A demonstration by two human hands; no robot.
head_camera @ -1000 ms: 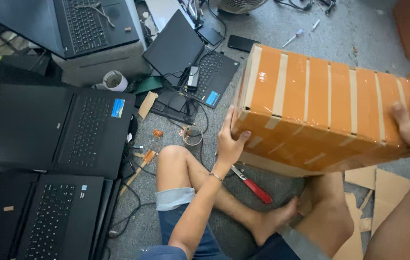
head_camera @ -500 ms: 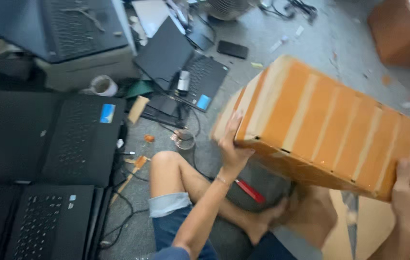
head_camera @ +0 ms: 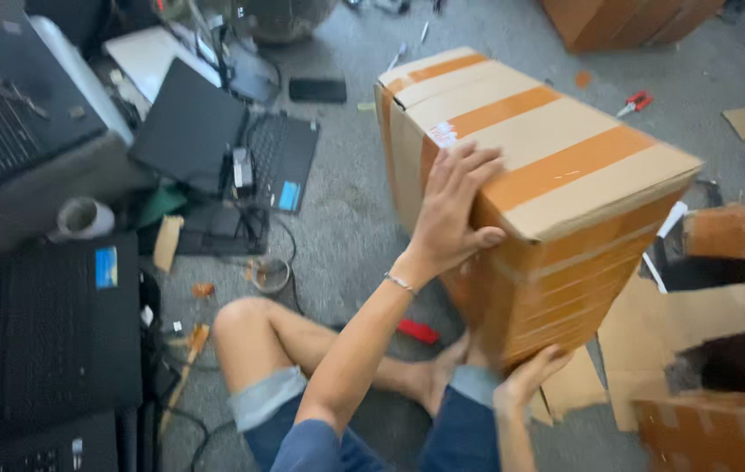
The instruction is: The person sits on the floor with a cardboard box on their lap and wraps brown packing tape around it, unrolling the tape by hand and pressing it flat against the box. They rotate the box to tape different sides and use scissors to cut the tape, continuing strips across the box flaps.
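A large cardboard box (head_camera: 556,166) wrapped in orange tape stands tilted on the grey carpet in front of my crossed legs. My left hand (head_camera: 453,210) lies flat with spread fingers against the box's near upper edge. My right hand (head_camera: 532,376) grips the box's lower near corner from underneath. A thin bracelet circles my left wrist. A red-handled tool (head_camera: 418,331) lies on the floor under my left forearm, partly hidden.
Several black laptops (head_camera: 40,332) crowd the left side, with cables and a tape roll (head_camera: 84,218). Torn cardboard pieces (head_camera: 687,323) lie at the right. Another brown box (head_camera: 626,22) sits at the far top. Red scissors (head_camera: 635,103) and a dark phone (head_camera: 317,89) lie on the carpet.
The box has swung from lying across my lap to standing more upright. My left hand slid up onto its top edge. My right hand dropped to its bottom corner.
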